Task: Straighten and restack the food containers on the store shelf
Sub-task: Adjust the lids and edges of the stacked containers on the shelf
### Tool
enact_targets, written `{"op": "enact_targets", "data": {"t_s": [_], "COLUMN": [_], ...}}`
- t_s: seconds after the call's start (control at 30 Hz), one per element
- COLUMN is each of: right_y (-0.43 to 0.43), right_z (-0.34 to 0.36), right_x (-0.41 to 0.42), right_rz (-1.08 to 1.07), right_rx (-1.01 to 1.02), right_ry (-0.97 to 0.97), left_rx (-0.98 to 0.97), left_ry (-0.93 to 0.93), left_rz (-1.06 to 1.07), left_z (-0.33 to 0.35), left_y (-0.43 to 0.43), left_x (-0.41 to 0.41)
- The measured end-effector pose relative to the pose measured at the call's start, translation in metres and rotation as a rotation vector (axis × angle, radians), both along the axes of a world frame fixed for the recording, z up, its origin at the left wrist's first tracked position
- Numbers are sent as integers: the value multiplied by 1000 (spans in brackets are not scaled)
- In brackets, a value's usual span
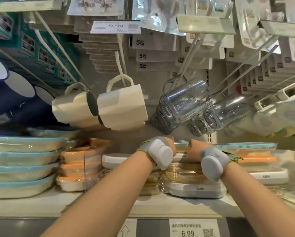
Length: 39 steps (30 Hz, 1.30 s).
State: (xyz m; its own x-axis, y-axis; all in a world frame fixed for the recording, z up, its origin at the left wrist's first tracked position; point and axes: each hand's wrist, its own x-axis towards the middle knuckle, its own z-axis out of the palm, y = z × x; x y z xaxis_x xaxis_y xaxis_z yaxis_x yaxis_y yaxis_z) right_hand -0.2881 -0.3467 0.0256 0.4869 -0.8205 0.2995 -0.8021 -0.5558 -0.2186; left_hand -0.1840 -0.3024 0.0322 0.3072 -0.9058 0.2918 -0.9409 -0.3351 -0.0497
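Clearly, both hands reach deep over the middle stack of food containers on the shelf (109,205). The left hand (167,142) and the right hand (193,147) lie on the top white container (116,160) of that stack, but the grey wrist devices (159,153) cover most of them, so I cannot tell how far the fingers are curled or whether they hold the far edge.

The middle stack sits between the orange-lidded containers (71,157) on the left and another white container (266,176) on the right. Under the top container there is a film-wrapped yellowish container (182,173), and below it a white one with a small label (200,189). The blue-lidded containers (22,158) stand further left and look quite even.

I judge these containers to be light, stiff plastic, probably empty. The clear film around them looks smooth and slippery, so one can slide off another easily. The better place to take hold is at the two short ends, under the lid rim, with both hands at once. The white cups (121,110) and the clear cups (184,103) hang just above, so a high lift may knock them.
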Motion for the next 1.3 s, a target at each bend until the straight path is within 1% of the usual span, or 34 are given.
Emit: {"op": "enact_targets", "data": {"t_s": [0.13, 0.17, 0.27, 0.37, 0.47, 0.6, 0.73, 0.9, 1.03, 1.1, 1.3], "right_y": [1, 5, 11, 23, 39, 60, 92, 130, 156, 173, 214], "right_z": [3, 0, 1, 1, 0, 0, 1, -2, -2, -3, 1], "right_x": [-4, -1, -4, -5, -2, 6, 24, 47, 63, 75, 106], "right_rz": [21, 53, 99, 135, 171, 207, 251, 262, 275, 280, 294], "right_rx": [-8, 5, 5, -46, -97, -128, -120, -83, -45, -51, -87], "right_ry": [-32, -29, -84, -134, -178, -233, -214, -193, -221, -236, -296], "left_rx": [-41, -55, -138, -196, -206, -233, -235, -226, -217, -239, -383], "left_ry": [-8, 5, 8, 30, 32, -25, -78, -98, -88, -77, -27], "left_rz": [24, 45, 60, 65, 72, 63, 100, 98, 86, 67, 21], "left_z": [11, 8, 9, 5, 4, 4, 8, 10, 10, 9, 6], "left_y": [16, 25, 36, 50, 72, 106, 141, 180, 206, 223, 269], "left_x": [-11, -8, -9, -5, 1, 5, 20, 48, 70, 85, 123]}}
